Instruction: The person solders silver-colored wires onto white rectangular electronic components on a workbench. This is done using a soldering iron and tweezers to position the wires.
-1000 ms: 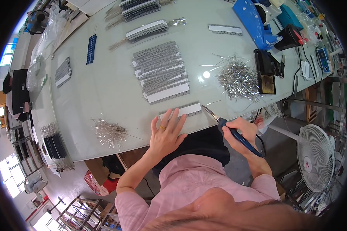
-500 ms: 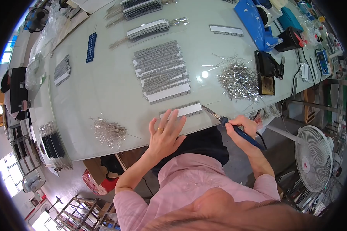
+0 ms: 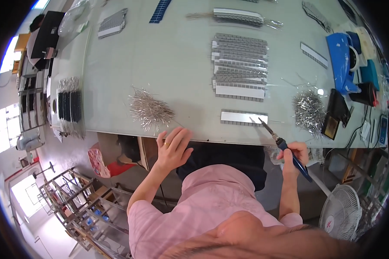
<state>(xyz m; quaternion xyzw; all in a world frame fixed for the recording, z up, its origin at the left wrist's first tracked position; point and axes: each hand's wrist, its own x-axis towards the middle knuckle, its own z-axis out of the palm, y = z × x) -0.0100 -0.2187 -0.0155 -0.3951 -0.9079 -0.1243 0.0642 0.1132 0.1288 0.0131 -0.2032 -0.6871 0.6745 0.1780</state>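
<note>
My right hand (image 3: 293,156) grips a soldering iron (image 3: 303,171) by its dark blue handle. Its metal tip points up and left, over the right part of a grey strip with a white band (image 3: 242,117). From the strip's right end a thin wire sticks out. My left hand (image 3: 173,149), a ring on one finger, is at the table's front edge with its thumb apart from the fingers. Just beyond its fingertips lies a loose pile of thin metal wires (image 3: 151,110), one of them reaching toward the hand.
A stack of similar grey strips (image 3: 240,69) lies behind the single strip. Toward the right are a second heap of shiny wires (image 3: 309,110), a black soldering stand (image 3: 338,108) and a blue tape dispenser (image 3: 342,64). Dark bundled strips (image 3: 69,105) sit far left. A white fan (image 3: 342,213) stands low right.
My left hand has left the grey strip and moved left toward the wire pile. The iron's tip now points over the strip's right part. The whole view has shifted, too.
</note>
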